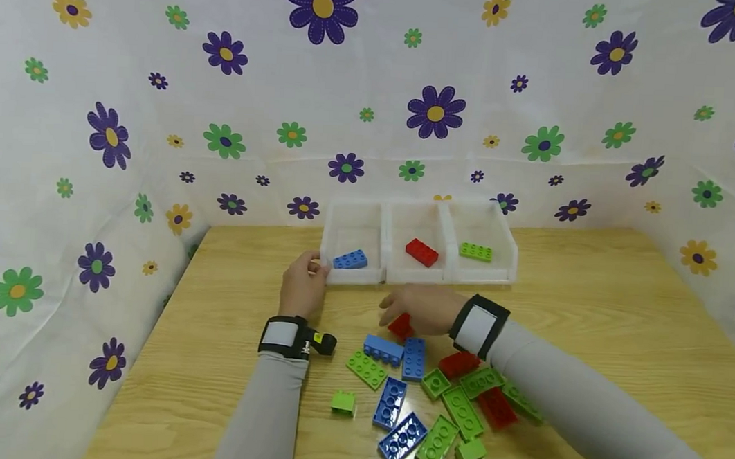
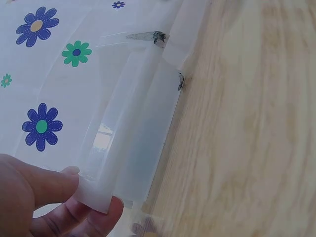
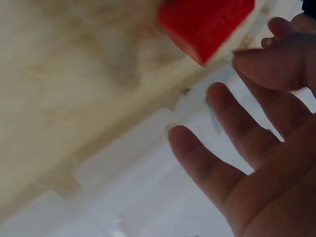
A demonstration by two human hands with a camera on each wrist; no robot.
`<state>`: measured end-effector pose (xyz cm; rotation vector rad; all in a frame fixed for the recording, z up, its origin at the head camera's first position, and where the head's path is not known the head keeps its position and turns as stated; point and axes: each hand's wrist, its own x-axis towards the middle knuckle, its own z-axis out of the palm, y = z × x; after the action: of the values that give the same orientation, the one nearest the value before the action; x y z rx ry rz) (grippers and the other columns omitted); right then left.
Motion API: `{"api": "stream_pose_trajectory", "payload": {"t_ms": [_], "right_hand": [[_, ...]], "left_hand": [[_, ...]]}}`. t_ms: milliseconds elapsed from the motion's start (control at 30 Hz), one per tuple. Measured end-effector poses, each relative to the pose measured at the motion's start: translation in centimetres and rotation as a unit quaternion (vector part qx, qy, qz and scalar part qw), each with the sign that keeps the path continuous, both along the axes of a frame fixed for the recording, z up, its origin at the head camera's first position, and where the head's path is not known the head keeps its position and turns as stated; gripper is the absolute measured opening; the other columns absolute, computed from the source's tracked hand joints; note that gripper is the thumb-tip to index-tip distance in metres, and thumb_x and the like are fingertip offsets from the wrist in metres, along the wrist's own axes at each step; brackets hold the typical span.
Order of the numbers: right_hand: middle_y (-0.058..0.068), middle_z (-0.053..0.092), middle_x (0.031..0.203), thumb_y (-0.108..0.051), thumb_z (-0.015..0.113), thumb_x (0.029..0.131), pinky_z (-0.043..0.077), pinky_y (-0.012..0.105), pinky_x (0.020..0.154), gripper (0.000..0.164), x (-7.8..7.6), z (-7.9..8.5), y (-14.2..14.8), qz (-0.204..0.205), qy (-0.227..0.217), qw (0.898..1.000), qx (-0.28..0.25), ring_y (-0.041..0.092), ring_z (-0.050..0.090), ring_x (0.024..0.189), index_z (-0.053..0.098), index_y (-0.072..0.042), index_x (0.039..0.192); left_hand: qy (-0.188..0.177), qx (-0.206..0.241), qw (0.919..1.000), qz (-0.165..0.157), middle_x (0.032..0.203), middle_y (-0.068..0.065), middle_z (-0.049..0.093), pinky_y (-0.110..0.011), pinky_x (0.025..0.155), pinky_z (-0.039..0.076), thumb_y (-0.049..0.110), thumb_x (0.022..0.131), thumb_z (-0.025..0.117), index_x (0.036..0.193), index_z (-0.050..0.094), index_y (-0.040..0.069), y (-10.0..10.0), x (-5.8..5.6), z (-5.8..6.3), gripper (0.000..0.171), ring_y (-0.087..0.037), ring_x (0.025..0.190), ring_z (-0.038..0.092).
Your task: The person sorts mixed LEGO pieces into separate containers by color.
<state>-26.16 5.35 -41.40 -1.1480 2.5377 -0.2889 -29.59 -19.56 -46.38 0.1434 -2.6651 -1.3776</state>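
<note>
My left hand [image 1: 303,288] pinches the front left corner of a white three-compartment tray [image 1: 355,278]; in the left wrist view the thumb and fingers sit on either side of the tray's corner [image 2: 96,190]. A blue brick [image 1: 350,259] lies in the left compartment, a red brick [image 1: 422,252] in the middle one, a lime green brick [image 1: 476,252] in the right one. My right hand [image 1: 424,309] hovers in front of the tray, fingers spread and apart from a red brick [image 3: 207,27]. In the head view that red brick [image 1: 402,326] is partly hidden under the hand.
Loose blue bricks [image 1: 413,359], green bricks [image 1: 367,369] and red bricks [image 1: 497,408] lie in a cluster on the wooden table [image 1: 211,360], some beneath the right forearm. A small green brick [image 1: 343,402] sits at the cluster's left. Behind the tray hangs a flower-patterned cloth [image 1: 376,70].
</note>
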Motion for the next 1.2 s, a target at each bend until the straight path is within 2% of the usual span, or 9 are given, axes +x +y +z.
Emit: {"api": "stream_pose_trajectory", "payload": {"t_ms": [233, 367, 433, 600, 767, 867, 967, 1067, 1200], "right_hand": [[0.003, 0.076, 0.117, 0.003, 0.075, 0.087, 0.054, 0.041, 0.101, 0.035, 1.1, -1.4, 4.0, -0.05, -0.001, 0.999, 0.009, 0.022, 0.069, 0.112, 0.077, -0.013, 0.118], [0.004, 0.07, 0.116, -0.007, 0.077, 0.088, 0.056, 0.038, 0.09, 0.044, 1.0, -1.3, 5.6, -0.089, -0.004, 0.996, 0.005, 0.019, 0.063, 0.098, 0.068, -0.017, 0.131], [0.005, 0.064, 0.113, -0.009, 0.074, 0.09, 0.054, 0.035, 0.084, 0.041, 0.9, -1.0, 6.4, -0.102, -0.007, 0.995, -0.016, 0.019, 0.058, 0.094, 0.068, -0.017, 0.129], [0.0, 0.051, 0.087, -0.011, 0.064, 0.09, 0.042, 0.028, 0.071, 0.003, -0.1, -0.4, 7.4, -0.114, 0.0, 0.985, -0.127, 0.014, 0.05, 0.08, 0.064, -0.013, 0.088], [-0.008, 0.039, 0.06, -0.032, 0.063, 0.1, 0.032, 0.025, 0.058, 0.036, -1.6, -0.1, 6.3, -0.139, 0.076, 0.971, -0.178, 0.009, 0.042, 0.057, 0.052, -0.018, 0.068], [-0.009, 0.032, 0.054, -0.03, 0.051, 0.103, 0.027, 0.025, 0.055, 0.044, -2.8, 0.0, 5.1, -0.151, 0.116, 0.967, -0.171, 0.01, 0.036, 0.05, 0.05, -0.018, 0.061], [-0.006, 0.033, 0.056, -0.021, 0.044, 0.098, 0.026, 0.027, 0.056, 0.036, -4.3, -0.1, 4.1, -0.15, 0.15, 0.965, -0.156, 0.013, 0.036, 0.052, 0.05, -0.015, 0.063], [-0.002, 0.046, 0.064, -0.02, 0.041, 0.097, 0.035, 0.03, 0.06, 0.03, -5.8, -0.3, 3.1, -0.158, 0.184, 0.962, -0.128, 0.017, 0.045, 0.061, 0.059, -0.011, 0.075], [0.009, 0.066, 0.095, -0.019, 0.041, 0.101, 0.05, 0.038, 0.081, 0.031, -7.3, -0.9, 2.0, -0.17, 0.205, 0.961, -0.077, 0.026, 0.058, 0.088, 0.069, -0.005, 0.105]], "left_hand": [[0.001, -0.003, 1.0, 0.002, 0.109, -0.013, 0.067, -0.03, 0.071, 0.048, 0.02, 0.103, 0.062, 0.136, 0.062, 0.011, 0.0, 0.0, 0.0, 0.034, -0.026, 0.09, 0.065], [-0.001, -0.001, 1.0, 0.007, 0.108, -0.012, 0.065, -0.029, 0.07, 0.047, 0.02, 0.103, 0.061, 0.137, 0.061, 0.011, -0.2, 0.0, 0.1, 0.034, -0.025, 0.088, 0.064], [-0.003, 0.0, 1.0, 0.008, 0.107, -0.012, 0.065, -0.029, 0.069, 0.046, 0.02, 0.103, 0.061, 0.137, 0.061, 0.01, -0.2, 0.0, 0.2, 0.035, -0.025, 0.087, 0.063], [-0.006, -0.003, 1.0, 0.004, 0.105, -0.012, 0.065, -0.029, 0.068, 0.045, 0.02, 0.103, 0.061, 0.136, 0.061, 0.009, -0.1, -0.1, 0.2, 0.035, -0.024, 0.085, 0.061], [-0.009, 0.0, 0.9999, 0.006, 0.105, -0.011, 0.066, -0.028, 0.068, 0.046, 0.02, 0.103, 0.062, 0.135, 0.062, 0.009, 0.1, -0.1, -0.1, 0.034, -0.023, 0.085, 0.062], [-0.009, 0.0, 0.9999, 0.008, 0.105, -0.011, 0.066, -0.028, 0.068, 0.046, 0.019, 0.102, 0.063, 0.135, 0.062, 0.009, 0.0, 0.0, -0.2, 0.034, -0.023, 0.084, 0.062], [-0.003, 0.002, 1.0, 0.008, 0.105, -0.013, 0.067, -0.028, 0.067, 0.046, 0.017, 0.102, 0.063, 0.135, 0.062, 0.008, 0.0, 0.0, -0.1, 0.034, -0.023, 0.084, 0.063], [0.004, 0.001, 1.0, 0.008, 0.104, -0.014, 0.067, -0.028, 0.067, 0.046, 0.016, 0.102, 0.063, 0.134, 0.063, 0.007, 0.0, 0.1, 0.0, 0.034, -0.023, 0.083, 0.063], [0.003, -0.002, 0.9999, 0.01, 0.103, -0.012, 0.067, -0.026, 0.067, 0.045, 0.016, 0.101, 0.064, 0.134, 0.063, 0.007, 0.1, 0.0, 0.2, 0.033, -0.022, 0.083, 0.062]]}}
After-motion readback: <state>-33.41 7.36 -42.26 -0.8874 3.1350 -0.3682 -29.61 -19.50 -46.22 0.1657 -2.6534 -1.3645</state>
